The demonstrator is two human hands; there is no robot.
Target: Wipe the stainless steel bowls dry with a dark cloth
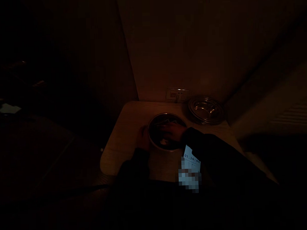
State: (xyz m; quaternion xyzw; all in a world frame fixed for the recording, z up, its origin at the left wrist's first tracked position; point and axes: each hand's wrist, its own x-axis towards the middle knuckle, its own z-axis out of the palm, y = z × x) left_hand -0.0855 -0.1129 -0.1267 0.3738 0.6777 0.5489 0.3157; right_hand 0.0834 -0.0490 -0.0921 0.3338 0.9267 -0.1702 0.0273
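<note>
A round metal bowl point(167, 150) with a shiny rim stands on the small wooden table. My left hand point(143, 138) is at its left side, thumb and fingers against the rim. My right hand point(174, 131) reaches over the right rim into the bowl, fingers pointing left. Several thin pale pieces point(166, 121) show inside by the far wall, and a small light patch point(163, 141) lies below my fingers. The dimness hides what the contents are and whether my right fingers pinch anything.
Stacked metal divided plates point(206, 109) sit at the table's back right corner. A wall socket plate point(177, 94) is behind the wooden table point(126, 129). A lit phone screen point(191, 164) showing a timer is by my right sleeve. Walls close off the back and right.
</note>
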